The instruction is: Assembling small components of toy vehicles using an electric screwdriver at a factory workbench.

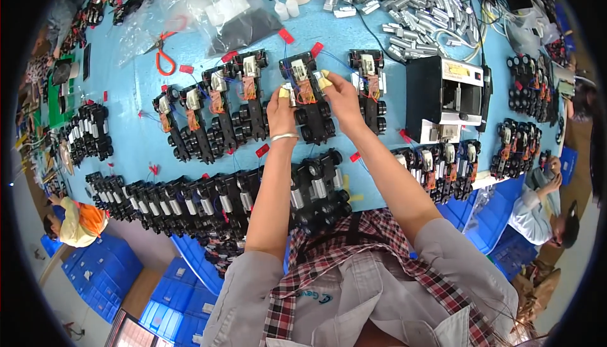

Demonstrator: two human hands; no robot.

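Note:
A black toy truck chassis (310, 110) lies between my hands, with a pale block, an orange-brown circuit board and thin wires on its upper part. My left hand (281, 114) pinches a silver part (292, 96) against the chassis's left side. On its right side, my right hand (344, 101) pinches another silver part (318, 80). Yellow wraps cover fingertips on both hands. Just right stands a similar chassis (367, 72) with silver parts along both sides. More wired chassis (218, 103) form a row to the left.
Nearer me runs a long row of chassis with silver parts (202, 201). A pile of loose silver parts (404, 5) lies far right, behind a black-and-white machine (446, 97). Orange-handled cutters (164, 59) and a clear plastic bag (227, 15) lie far left. Other people sit at both sides.

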